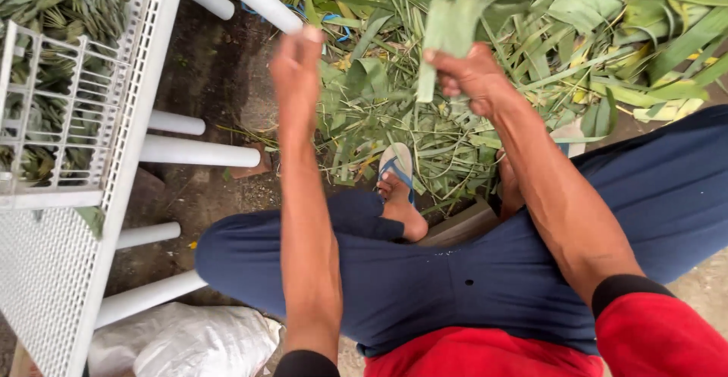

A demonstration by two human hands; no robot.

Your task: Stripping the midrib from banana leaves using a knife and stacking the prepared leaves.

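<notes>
While a deep pile of cut green leaves (pixel 485 58) covers the ground ahead of the seated person, a white perforated metal bench (pixel 53 271) stands to the left, carrying a white wire basket (pixel 53 104) that looks already well filled with folded or trimmed leaf pieces. Dark blue trousers (pixel 425 271) take up the lower middle of the view, one leg crossed so that a foot in a blue-strapped sandal (pixel 398 168) rests at the edge of the pile. A white sack (pixel 197 343) lies on the ground under the bench.

Smaller things sit higher up. The right hand (pixel 474 81) is clenched around a folded strip of pale green leaf (pixel 447 39), holding it upright above the pile, just in front of the knees. The left hand (pixel 297 70) is raised beside it, blurred, fingers drawn together; whether its grip holds a thin shred or nothing I cannot tell.

As a judgement, the work seems partway along: the basket holds a good stock of finished pieces, one strip is in hand, and a great deal of loose leaf is left on the ground
</notes>
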